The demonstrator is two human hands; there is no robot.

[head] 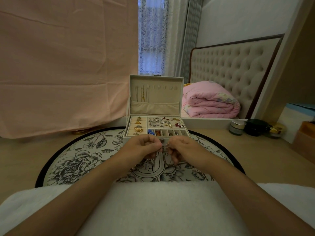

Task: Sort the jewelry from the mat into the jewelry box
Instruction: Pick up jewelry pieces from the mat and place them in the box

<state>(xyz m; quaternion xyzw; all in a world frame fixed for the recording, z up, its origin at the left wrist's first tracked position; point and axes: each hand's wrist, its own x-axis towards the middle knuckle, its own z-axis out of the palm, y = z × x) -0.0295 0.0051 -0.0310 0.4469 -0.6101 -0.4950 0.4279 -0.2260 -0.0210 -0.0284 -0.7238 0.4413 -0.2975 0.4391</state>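
Chain (164, 150), thin & silvery, is hanging btwn both hands at frame ctr, just above the mat (81, 155) & just below the front edge of the jewelry box (158, 108). Both the left hand (144, 147) & right hand (180, 149) are pinching it w/ thumb & forefinger, other fingers curling under, pinch points nearly touching. It's too fine to tell if they're working a clasp. Its long axis is running approx top-to-bottom in frame, free length drooping from the pinch toward the mat's ctr, the lower end seemingly lying on the print. The box is standing open directly above the hands in frame, lid upright. The hooks (163, 87) in the lid are sitting higher still, the left few carrying chains, the right ones looking free. Neither hand is nearer. I'm judging the lift should be going straight up-frame, keeping the chain vertical for a free hook.
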